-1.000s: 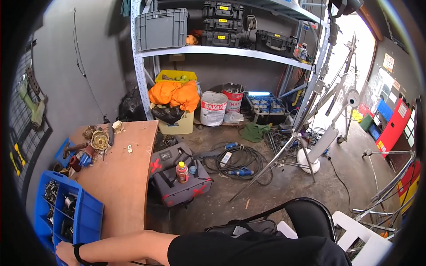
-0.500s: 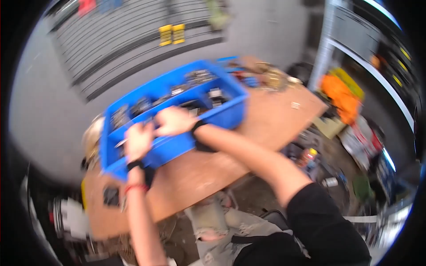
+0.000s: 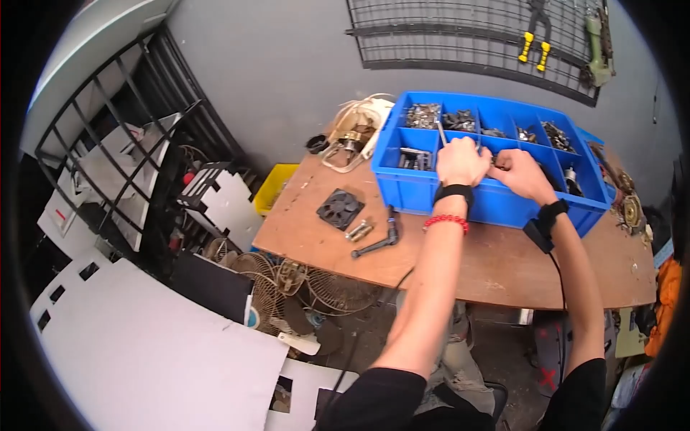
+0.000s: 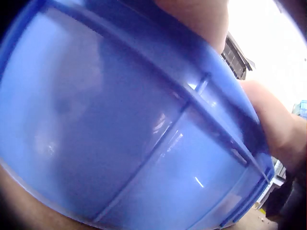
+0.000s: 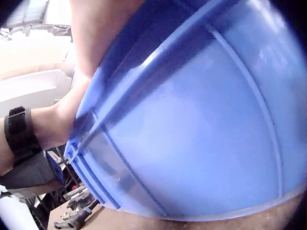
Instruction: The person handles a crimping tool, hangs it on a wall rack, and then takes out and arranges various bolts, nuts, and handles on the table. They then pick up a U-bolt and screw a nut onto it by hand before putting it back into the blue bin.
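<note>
A blue divided parts bin [image 3: 496, 197] stands on the wooden table, with small metal parts in its compartments. My left hand [image 3: 462, 161] is over the bin's front row, fingers curled, and a slim silvery rod [image 3: 441, 133] juts up from its left side. Close to its right, my right hand [image 3: 525, 174] reaches over the front rim with its fingers bent into a compartment. I cannot tell what lies between those fingertips. Both wrist views show mostly the bin's outer wall [image 4: 129, 110], hiding the fingertips.
Left of the bin lie a black cooling fan [image 3: 340, 208], a brass-coloured fitting [image 3: 359, 230] and a black clamping lever [image 3: 377, 241]. Behind them is a cream housing with wires [image 3: 356, 136]. Old metal parts [image 3: 631, 208] sit at the right end. Pliers [image 3: 535, 43] hang on the wall rack.
The head view has swung left from the shelves and floor to the table and bin. Both hands, blurred half a second ago, are still over the bin's front row, close together.
</note>
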The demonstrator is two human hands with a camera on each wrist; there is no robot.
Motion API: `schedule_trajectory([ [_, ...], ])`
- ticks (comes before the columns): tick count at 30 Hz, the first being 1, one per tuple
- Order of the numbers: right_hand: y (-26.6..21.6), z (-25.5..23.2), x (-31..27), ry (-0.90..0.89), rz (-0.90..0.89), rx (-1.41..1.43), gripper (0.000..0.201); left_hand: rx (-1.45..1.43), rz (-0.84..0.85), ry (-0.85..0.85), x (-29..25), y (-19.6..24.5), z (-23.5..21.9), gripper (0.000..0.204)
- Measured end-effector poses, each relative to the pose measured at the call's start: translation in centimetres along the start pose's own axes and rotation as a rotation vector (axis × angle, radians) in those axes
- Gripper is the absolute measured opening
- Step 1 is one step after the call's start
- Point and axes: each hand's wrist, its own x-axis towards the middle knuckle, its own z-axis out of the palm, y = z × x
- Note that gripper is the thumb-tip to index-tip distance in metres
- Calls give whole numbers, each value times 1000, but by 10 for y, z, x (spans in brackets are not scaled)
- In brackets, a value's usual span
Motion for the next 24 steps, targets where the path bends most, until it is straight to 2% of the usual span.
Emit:
schedule_trajectory([
  [1, -3, -1, -1, 8, -4, -37, 33, -29, -28, 9, 0, 1, 0, 43],
  [6, 8, 2, 1, 77, -59, 24, 25, -58, 53, 51, -4, -3, -1, 43],
  [9, 19, -11, 2, 172, -102, -50, 27, -40, 64, 19, -2, -4, 2, 43],
  [10, 30, -16, 5, 193, -100, 21, 28, -37, 67, 27, -2, -6, 2, 42],
  [11, 23, -30, 3, 175, -27, -7, 30, -28, 73, 42, 0, -7, 3, 41],
  [13, 39, -54, 5, 220, -19, -164, 31, -20, 89, 62, 2, -9, 7, 41],
  [14, 43, -66, 5, 193, 60, -206, 32, -17, 87, 65, 1, -9, 5, 41],
  [17, 83, -89, 6, 110, 55, -225, 33, 91, 74, 73, 3, -8, 8, 41],
  [18, 81, -93, 0, 79, 118, -174, 35, 79, 110, 108, 2, -11, 9, 40],
  [20, 107, -101, -1, -17, 63, -308, 31, 106, 178, 121, 5, -12, 12, 39],
  [22, 100, -103, -13, -108, 111, -372, 28, 125, 228, 165, 10, -19, 20, 37],
  [23, 104, -101, -14, -118, 112, -370, 25, 49, 129, 46, 5, -12, 9, 34],
  [24, 106, -100, -16, -110, 95, -366, 25, -3, 45, 12, 2, -7, 4, 32],
])
